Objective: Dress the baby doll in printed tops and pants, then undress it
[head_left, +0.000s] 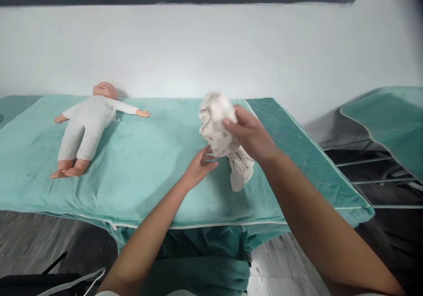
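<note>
My right hand (248,131) pinches a bunched piece of white patterned baby clothing (216,124) and lifts it above the bed. Its lower part, which looks like a footed leg (240,172), hangs down close to the green cover; whether it touches is hard to tell. Just left of the cloth is my left hand (200,168), fingers apart and holding nothing, with its fingertips near the cloth's lower edge. A baby doll (89,120) with a white cloth body lies on its back at the left, arms spread, away from both hands.
A green cover (158,155) with pale piping spreads over the bed, against a white wall (172,45). To the right, another green cloth (390,115) drapes over a metal frame (383,183). A dark chair or bag part (39,283) with a cord shows at bottom left.
</note>
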`<state>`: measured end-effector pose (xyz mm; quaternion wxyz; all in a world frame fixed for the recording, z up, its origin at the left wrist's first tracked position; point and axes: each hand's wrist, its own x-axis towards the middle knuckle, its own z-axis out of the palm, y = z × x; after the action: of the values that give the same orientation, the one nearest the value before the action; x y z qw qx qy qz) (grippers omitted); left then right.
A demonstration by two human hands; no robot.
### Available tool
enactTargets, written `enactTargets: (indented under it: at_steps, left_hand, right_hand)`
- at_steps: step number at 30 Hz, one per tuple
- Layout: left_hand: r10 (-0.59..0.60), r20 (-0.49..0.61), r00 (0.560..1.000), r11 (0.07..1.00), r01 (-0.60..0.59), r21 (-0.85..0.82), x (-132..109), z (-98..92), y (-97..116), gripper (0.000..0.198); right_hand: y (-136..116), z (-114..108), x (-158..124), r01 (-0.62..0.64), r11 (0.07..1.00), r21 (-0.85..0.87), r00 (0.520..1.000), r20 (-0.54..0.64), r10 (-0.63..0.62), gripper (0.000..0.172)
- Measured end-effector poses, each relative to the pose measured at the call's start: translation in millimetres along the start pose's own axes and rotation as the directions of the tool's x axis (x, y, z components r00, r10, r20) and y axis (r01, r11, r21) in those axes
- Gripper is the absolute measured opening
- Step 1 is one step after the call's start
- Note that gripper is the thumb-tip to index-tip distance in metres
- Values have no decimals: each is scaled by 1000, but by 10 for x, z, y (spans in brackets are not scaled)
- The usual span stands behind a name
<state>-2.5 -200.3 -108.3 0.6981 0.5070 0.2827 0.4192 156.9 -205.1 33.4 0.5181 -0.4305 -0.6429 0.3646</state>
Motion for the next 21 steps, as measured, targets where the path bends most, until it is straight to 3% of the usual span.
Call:
enactTargets:
  at_steps: [2, 3, 6, 9, 12, 14, 16, 18, 20, 21]
  left_hand:
    - [40, -180, 983, 980, -74, -187, -57, -58, -2, 71]
    - [57, -248, 967, 951, -128, -282, -93, -106, 26, 65]
    - [80, -322, 943, 850, -233, -472, -179, -265, 153, 54]
    - [45, -345, 937, 840, -223, -495, -179, -385, 236, 43]
    - [-4, -386, 922, 858, -195, -475, -89, -517, 268, 25]
    - [-1, -440, 898, 849, -232, -474, -16, -664, 297, 17]
    - [16, -540, 841, 826, -315, -466, 30, -856, 342, 14]
    - [36, -658, 752, 803, -413, -429, 32, -1052, 390, 15]
    - [70, -720, 691, 792, -477, -381, -1, -1200, 427, 18]
    - [91, -721, 686, 795, -486, -362, -24, -1243, 438, 20]
  right_hand:
    - [112, 83, -102, 44, 986, -163, 986, 167, -16, 40]
    - [207, 113, -166, 90, 963, -254, 980, 193, -40, 41]
    - [578, 120, -374, 103, 823, -558, 994, 92, -62, 42]
    - [907, 26, -569, 47, 590, -806, 999, 44, -19, 53]
    - [1057, -93, -743, -26, 376, -926, 1000, -29, -3, 61]
    - [1084, -185, -833, -146, 305, -941, 987, -160, -19, 69]
    - [1105, -310, -886, -286, 344, -894, 955, -297, 21, 81]
    - [1144, -482, -899, -442, 461, -770, 894, -418, 159, 85]
    - [1184, -683, -876, -591, 602, -536, 788, -542, 291, 69]
    - [1191, -778, -853, -630, 664, -403, 730, -598, 331, 56]
